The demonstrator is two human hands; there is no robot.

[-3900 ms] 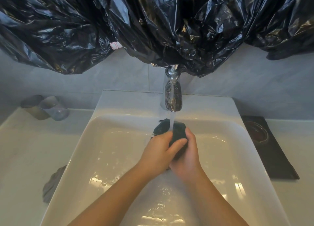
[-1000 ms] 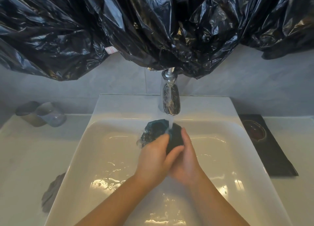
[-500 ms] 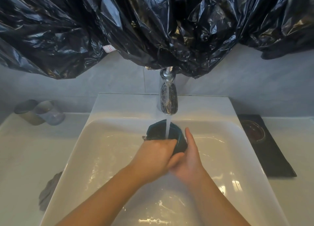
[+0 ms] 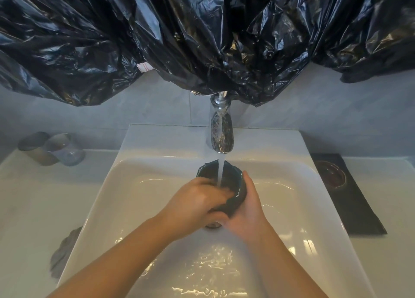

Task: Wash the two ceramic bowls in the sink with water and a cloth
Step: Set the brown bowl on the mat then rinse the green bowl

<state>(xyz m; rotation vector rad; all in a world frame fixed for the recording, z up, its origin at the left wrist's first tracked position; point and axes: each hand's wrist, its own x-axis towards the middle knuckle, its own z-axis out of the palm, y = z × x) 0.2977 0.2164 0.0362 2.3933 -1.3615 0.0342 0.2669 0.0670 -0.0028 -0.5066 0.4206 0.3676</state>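
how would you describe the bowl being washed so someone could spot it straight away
Find the white sink mid-counter and follow the water falling from the chrome tap. It lands in a dark bowl held between the left hand and right hand. Unlike the round dish on the black mat at the right, it is under the stream.

Bathroom: white washbasin (image 4: 143, 163), tumblers (image 4: 54, 148).

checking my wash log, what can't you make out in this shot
Head view:
- left hand: fingertips blurred inside the bowl; cloth or none, unclear.
- bowl's underside: covered by the right hand.
- tap handle: behind the black plastic.
- grey rag-like thing: half behind the sink rim.
- drain: mostly under the hands.
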